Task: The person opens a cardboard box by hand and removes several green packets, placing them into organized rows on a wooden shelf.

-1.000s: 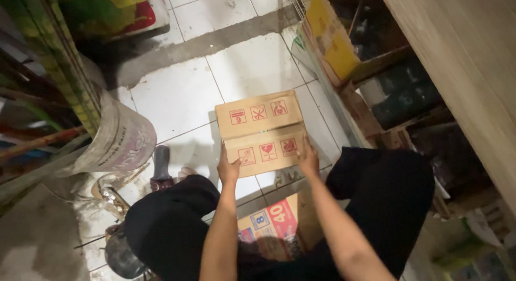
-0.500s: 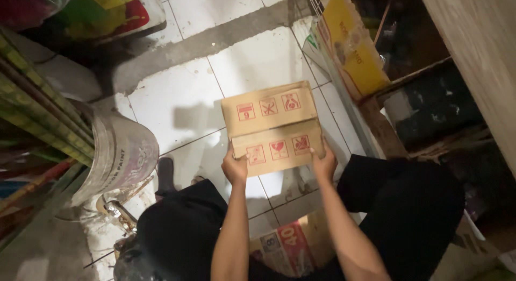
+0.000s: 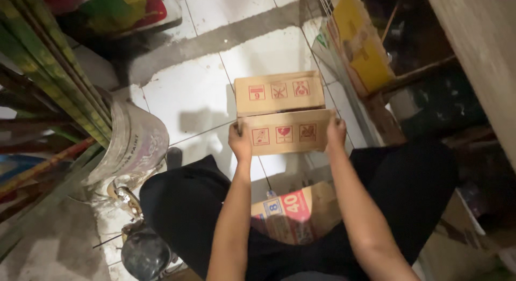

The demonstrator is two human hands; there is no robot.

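Head view, looking down: cardboard box (image 3: 280, 113) held out front over the white tiled floor (image 3: 199, 98), just beyond the knees. Left hand (image 3: 240, 142) clamped on the near flap's left end, right hand (image 3: 335, 132) closed over its right end. Long axis running side to side, square between both grips, neither hand nearer. Second printed carton (image 3: 293, 214) down between the legs, paint bucket (image 3: 134, 146) off left.

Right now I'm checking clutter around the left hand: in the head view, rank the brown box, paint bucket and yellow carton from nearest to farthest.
From the left hand:
1. Brown box, held, in front.
2. Paint bucket, left.
3. Yellow carton, far right.
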